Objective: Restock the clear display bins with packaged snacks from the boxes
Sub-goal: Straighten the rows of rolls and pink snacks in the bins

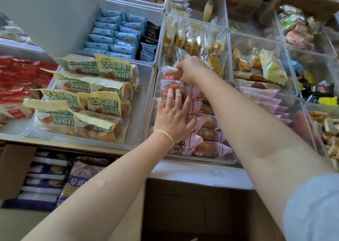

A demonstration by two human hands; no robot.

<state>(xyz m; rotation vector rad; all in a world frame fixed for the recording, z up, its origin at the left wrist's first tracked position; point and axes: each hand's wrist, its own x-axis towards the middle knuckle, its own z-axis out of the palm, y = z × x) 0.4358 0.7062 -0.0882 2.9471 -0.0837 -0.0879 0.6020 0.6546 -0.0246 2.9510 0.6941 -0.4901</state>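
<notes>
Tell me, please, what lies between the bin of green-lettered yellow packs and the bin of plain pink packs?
In the head view, a clear bin of pink-wrapped bread packs lies between them; both hands, left and right, are in it.

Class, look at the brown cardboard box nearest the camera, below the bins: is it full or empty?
Apparently empty: the cardboard box stands open, and only bare brown inner walls and dark floor show; the arms hide some of it.

A shelf (77, 146) carried clear plastic bins set side by side, touching. One bin (145, 101) held yellow-labelled bread packets, the bin (216, 161) beside it pink-wrapped pastries, and a bin (156, 44) behind held blue packets. Below the shelf edge stood two cardboard boxes (12, 169), one with packaged snacks.
</notes>
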